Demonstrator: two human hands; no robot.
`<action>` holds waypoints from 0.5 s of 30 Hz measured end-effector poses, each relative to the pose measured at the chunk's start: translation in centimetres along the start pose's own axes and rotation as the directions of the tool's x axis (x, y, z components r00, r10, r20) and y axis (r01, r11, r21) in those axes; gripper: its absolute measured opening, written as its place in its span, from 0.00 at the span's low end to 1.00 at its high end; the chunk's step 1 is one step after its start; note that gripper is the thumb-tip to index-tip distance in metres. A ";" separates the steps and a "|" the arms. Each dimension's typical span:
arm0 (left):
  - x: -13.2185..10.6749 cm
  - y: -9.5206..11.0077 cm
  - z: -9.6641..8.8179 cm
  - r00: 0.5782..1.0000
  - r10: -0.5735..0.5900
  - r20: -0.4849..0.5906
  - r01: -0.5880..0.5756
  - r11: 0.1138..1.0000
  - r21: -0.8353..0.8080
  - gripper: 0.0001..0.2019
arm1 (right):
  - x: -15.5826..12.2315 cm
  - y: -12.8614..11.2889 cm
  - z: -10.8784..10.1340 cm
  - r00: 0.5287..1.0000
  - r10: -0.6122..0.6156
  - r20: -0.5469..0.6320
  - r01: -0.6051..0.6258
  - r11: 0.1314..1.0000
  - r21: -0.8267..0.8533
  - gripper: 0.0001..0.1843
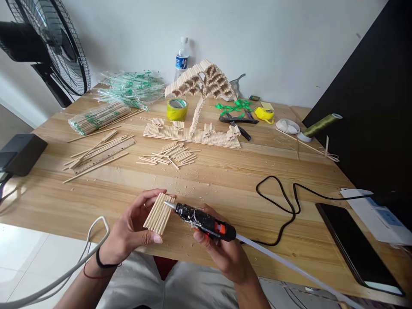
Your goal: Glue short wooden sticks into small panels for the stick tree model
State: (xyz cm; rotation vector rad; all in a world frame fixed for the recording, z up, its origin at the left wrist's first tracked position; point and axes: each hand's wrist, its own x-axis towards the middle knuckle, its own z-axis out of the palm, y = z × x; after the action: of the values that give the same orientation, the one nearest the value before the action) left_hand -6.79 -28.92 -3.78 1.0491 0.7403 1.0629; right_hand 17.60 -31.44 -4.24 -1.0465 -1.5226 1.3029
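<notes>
My left hand [130, 227] grips a small flat panel of wooden sticks [159, 213] glued side by side, held tilted just above the table's near edge. My right hand [222, 253] is closed around a black glue gun [202, 221] with an orange trigger. The gun's metal tip touches the panel's upper right edge. A clear glue stick [289, 268] juts from the back of the gun, and its black cord [283, 206] loops across the wooden table [225, 180].
At the table's middle stand a stick model with a tree-like roof [201, 81] on a slatted base [193, 135], loose cut sticks [172, 154], a ruler and long sticks [96, 156]. Yellow tape [177, 109], a bottle [182, 56], pliers [238, 122], a thread spool [318, 125], a tablet [357, 249] and a fan [48, 43] surround them.
</notes>
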 end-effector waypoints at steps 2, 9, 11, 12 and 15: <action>0.0 -0.1 0.0 1.000 -0.007 0.009 0.007 1.000 -0.008 0.34 | 0.0 -0.1 -0.1 0.997 -0.037 0.061 0.038 0.999 -0.016 0.17; -0.2 -0.4 -0.1 1.000 0.010 0.021 -0.010 1.000 0.002 0.35 | 0.0 0.0 0.0 1.000 -0.014 0.019 0.014 1.000 0.001 0.12; -0.2 -0.4 -0.1 1.000 0.007 0.025 -0.007 1.000 0.006 0.35 | 0.0 0.1 0.1 0.999 -0.026 0.040 0.026 1.000 0.000 0.13; -0.2 -0.4 -0.1 1.000 0.003 0.029 -0.003 1.000 0.005 0.35 | -0.1 0.0 0.1 0.997 -0.038 0.066 0.039 0.999 -0.006 0.15; -0.3 -0.2 -0.1 1.000 0.001 0.027 -0.002 1.000 0.023 0.35 | -0.1 -0.1 0.1 0.995 -0.052 0.083 0.053 0.999 -0.006 0.18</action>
State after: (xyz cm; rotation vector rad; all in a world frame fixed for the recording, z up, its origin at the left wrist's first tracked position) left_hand -6.85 -29.19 -4.02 1.0817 0.7319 1.0421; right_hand 17.54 -31.58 -4.19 -0.9615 -1.6083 1.3184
